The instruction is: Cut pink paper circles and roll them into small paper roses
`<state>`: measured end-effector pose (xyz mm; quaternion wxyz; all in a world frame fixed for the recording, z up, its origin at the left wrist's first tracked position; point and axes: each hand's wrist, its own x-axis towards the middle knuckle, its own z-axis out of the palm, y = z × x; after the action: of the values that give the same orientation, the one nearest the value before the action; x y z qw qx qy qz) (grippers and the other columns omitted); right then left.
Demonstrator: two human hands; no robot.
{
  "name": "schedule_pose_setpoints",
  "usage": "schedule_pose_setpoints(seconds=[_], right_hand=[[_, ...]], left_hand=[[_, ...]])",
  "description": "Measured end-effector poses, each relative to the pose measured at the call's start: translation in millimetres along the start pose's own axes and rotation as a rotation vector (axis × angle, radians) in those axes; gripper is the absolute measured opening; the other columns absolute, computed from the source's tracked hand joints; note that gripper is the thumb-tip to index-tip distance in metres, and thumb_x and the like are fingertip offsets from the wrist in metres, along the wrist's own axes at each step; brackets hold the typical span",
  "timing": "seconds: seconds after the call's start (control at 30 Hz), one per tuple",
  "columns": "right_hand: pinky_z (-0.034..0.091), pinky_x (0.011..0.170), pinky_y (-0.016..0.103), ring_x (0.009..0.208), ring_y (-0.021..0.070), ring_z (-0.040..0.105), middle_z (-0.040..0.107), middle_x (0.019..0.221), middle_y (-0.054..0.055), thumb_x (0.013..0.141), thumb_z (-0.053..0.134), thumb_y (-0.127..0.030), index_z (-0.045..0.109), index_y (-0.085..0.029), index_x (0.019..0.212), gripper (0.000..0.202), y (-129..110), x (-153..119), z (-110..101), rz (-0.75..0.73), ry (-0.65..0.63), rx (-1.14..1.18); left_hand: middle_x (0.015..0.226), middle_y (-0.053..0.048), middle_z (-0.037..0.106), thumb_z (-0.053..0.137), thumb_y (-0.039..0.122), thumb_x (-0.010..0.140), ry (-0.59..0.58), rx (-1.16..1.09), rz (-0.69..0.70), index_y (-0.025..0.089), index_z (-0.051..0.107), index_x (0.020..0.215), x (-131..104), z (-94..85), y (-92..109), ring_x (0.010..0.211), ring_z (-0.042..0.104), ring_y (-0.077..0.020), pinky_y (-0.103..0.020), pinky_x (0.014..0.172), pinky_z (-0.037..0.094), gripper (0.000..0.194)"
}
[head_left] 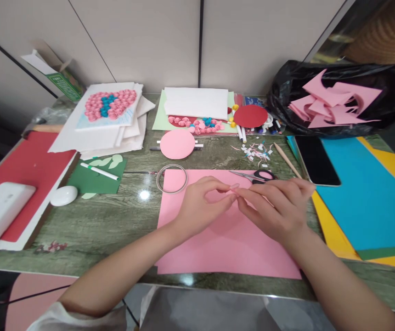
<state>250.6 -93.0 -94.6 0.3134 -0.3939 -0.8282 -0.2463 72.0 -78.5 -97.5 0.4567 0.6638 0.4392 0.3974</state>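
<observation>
My left hand (pixel 204 202) and my right hand (pixel 276 204) meet fingertip to fingertip. Pinched between them is a small piece of pink paper (pixel 233 189), mostly hidden by the fingers. Below lies a large sheet of pink paper (pixel 190 248) on the table. Just behind my right hand, a pair of scissors (pixel 254 175) with black handles rests on the sheet's far edge. To the left of my left hand a roll of tape (pixel 172 178) lies over the sheet's corner.
Pink paper circle (pixel 177 144) on pens, paper scraps (pixel 257 152), a wooden stick (pixel 287 160) and a phone (pixel 316 161) lie behind. Blue paper (pixel 373 197) is right, a black bag (pixel 280 87) of pink offcuts back right. A rosette-covered picture (pixel 110 106) and white device (pixel 4 216) are left.
</observation>
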Motion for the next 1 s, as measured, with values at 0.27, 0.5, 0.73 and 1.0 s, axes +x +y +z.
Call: schedule_pose_setpoints(seconds=[0.27,0.5,0.73,1.0], right_hand=[[0.033,0.069,0.036,0.073,0.016,0.057,0.07,0.073,-0.003,0.074,0.071,-0.021,0.064,-0.03,0.099,0.027,5.0,-4.1,0.1,0.015,-0.035,0.098],[0.032,0.07,0.036,0.071,0.0156,0.057,0.07,0.071,-0.004,0.074,0.072,-0.021,0.065,-0.028,0.094,0.022,6.1,-5.2,1.3,-0.044,-0.011,0.033],[0.037,0.071,0.036,0.075,0.0184,0.058,0.069,0.078,0.0,0.074,0.07,-0.02,0.062,-0.027,0.093,0.021,4.8,3.1,-3.0,0.183,-0.105,0.283],[0.049,0.073,0.032,0.082,0.0178,0.062,0.066,0.086,0.001,0.081,0.061,-0.024,0.061,-0.025,0.09,0.009,14.3,7.8,-6.0,0.605,-0.37,0.97]], left_hand=[[0.082,-0.004,0.067,0.066,0.027,0.075,-0.011,-0.006,0.008,0.017,0.066,0.079,-0.3,0.1,-1.5,0.081,0.062,-0.0156,-0.028,0.077,0.048,0.011],[0.081,-0.004,0.067,0.066,0.03,0.075,-0.017,0.042,0.002,0.017,0.066,0.078,0.5,-1.3,-1.9,0.08,0.061,-0.0154,-0.028,0.074,0.047,0.013],[0.077,-0.003,0.066,0.066,0.031,0.073,-0.094,-0.01,-0.094,0.016,0.067,0.074,7.9,-8.1,-3.6,0.074,0.06,-0.0141,-0.026,0.07,0.046,0.016],[0.071,-0.003,0.065,0.069,0.036,0.071,-0.316,-0.176,-0.161,0.015,0.066,0.069,16.1,-17.2,-11.3,0.068,0.058,-0.0129,-0.025,0.065,0.048,0.021]])
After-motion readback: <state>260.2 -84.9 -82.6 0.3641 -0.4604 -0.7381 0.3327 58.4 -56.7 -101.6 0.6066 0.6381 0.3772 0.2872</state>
